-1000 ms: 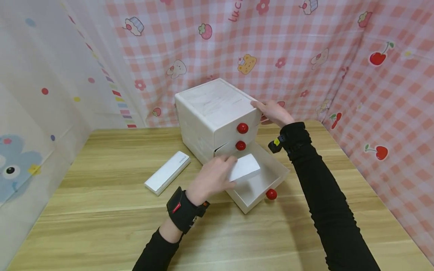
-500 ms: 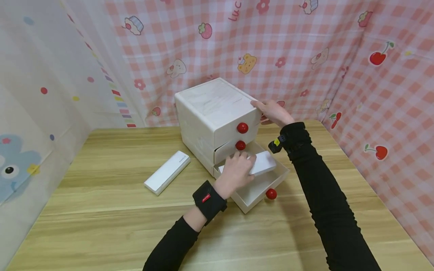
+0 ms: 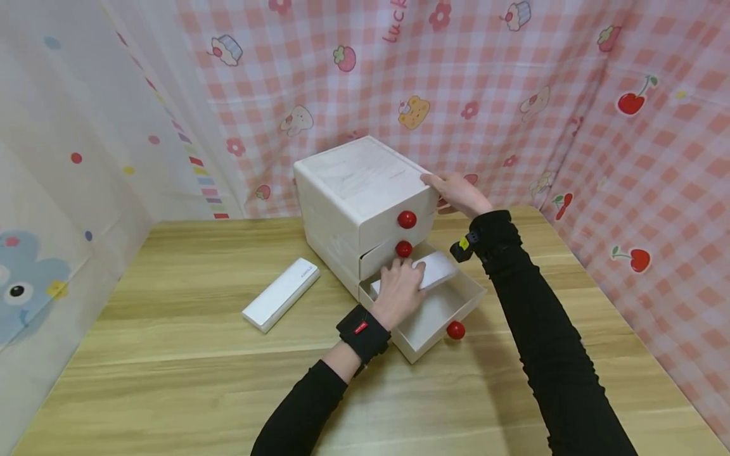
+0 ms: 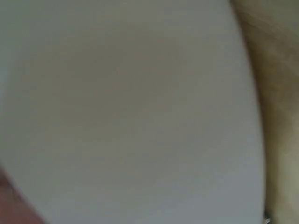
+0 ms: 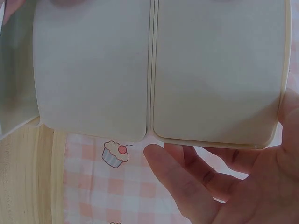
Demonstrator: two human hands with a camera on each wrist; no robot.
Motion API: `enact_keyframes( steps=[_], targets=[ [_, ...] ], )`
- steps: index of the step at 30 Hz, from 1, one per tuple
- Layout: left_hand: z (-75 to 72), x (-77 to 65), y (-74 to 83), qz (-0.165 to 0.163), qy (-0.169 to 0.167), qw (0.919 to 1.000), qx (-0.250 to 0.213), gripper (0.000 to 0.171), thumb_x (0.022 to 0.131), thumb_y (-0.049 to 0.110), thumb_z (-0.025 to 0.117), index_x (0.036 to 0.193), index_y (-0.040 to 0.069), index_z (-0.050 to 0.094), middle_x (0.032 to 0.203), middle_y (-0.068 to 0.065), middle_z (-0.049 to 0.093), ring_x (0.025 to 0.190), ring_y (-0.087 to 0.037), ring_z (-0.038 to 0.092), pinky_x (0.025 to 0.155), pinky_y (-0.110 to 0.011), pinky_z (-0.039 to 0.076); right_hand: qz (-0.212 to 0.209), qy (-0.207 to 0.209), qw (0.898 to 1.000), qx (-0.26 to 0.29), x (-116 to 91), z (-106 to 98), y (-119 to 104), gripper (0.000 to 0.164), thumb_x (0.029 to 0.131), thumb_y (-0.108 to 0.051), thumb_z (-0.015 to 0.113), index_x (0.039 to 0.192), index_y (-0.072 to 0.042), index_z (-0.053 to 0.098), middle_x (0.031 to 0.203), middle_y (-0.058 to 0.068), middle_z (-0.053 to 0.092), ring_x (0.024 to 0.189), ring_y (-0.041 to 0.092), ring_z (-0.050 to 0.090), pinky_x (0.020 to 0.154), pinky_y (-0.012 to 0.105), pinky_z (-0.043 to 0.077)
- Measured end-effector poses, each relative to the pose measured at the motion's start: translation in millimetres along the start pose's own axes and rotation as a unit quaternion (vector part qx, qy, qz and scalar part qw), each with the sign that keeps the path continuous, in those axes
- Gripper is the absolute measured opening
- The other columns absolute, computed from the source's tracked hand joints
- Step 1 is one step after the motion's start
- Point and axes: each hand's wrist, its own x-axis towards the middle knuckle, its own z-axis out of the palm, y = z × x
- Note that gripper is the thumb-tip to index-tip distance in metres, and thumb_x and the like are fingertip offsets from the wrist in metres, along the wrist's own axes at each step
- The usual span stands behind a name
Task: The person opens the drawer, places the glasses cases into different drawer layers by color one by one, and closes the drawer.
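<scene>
A small white drawer cabinet (image 3: pixel 331 215) with red ball knobs stands on the table, its bottom drawer (image 3: pixel 436 316) pulled out. Inside that drawer, my left hand (image 3: pixel 401 288) grips a white oblong case (image 3: pixel 438 269) from above, its fingers bent over the case's middle. The left wrist view is filled by a blurred pale surface. My right hand (image 3: pixel 459 192) holds the cabinet's upper right edge; in the right wrist view the thumb lies at the top edge and the fingers (image 5: pixel 180 184) run along the side. A second white case (image 3: pixel 282 294) with small dark lettering lies left of the cabinet.
The middle drawer (image 3: pixel 379 256) sits slightly crooked, with a dark gap along its edge. A pink checked curtain (image 3: pixel 353 95) hangs close behind the cabinet and along the right side. The wooden table (image 3: pixel 171 367) extends in front and to the left.
My left hand has moved right and into the bottom drawer with the white case, which now lies lower and further back, inside the drawer walls. The right hand keeps its place on the cabinet.
</scene>
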Motion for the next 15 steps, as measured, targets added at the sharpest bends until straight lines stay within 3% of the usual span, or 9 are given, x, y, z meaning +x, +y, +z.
enact_keyframes(
  steps=[7, 15],
  targets=[
    [19.7, -2.0, -3.9, -0.010, 0.014, 0.9987, 0.048, 0.018, 0.080, 0.025, 0.074, 0.091, 0.012, 0.067, 0.085, -0.006, 0.069, 0.080, -0.021, 0.063, 0.059, -0.035, 0.050, -0.005, -0.001, 1.000, 0.006, 1, 2, 2, 0.058, 0.100, -0.045, 0.038, 0.142, -0.003, 0.038, 0.131, 0.022, 0.048, 0.112, 0.034, 0.050, 0.102, 0.048, 0.043],
    [30.0, 1.2, -5.3, -0.033, 0.025, 0.9931, 0.109, 0.010, 0.083, 0.020, 0.069, 0.089, 0.012, 0.067, 0.083, -0.006, 0.069, 0.074, -0.019, 0.064, 0.056, -0.032, 0.050, -0.003, 0.002, 1.000, 0.002, 0, 1, 3, 0.060, 0.100, -0.047, 0.038, 0.143, -0.005, 0.038, 0.135, 0.020, 0.047, 0.116, 0.034, 0.049, 0.103, 0.047, 0.044]
  ],
)
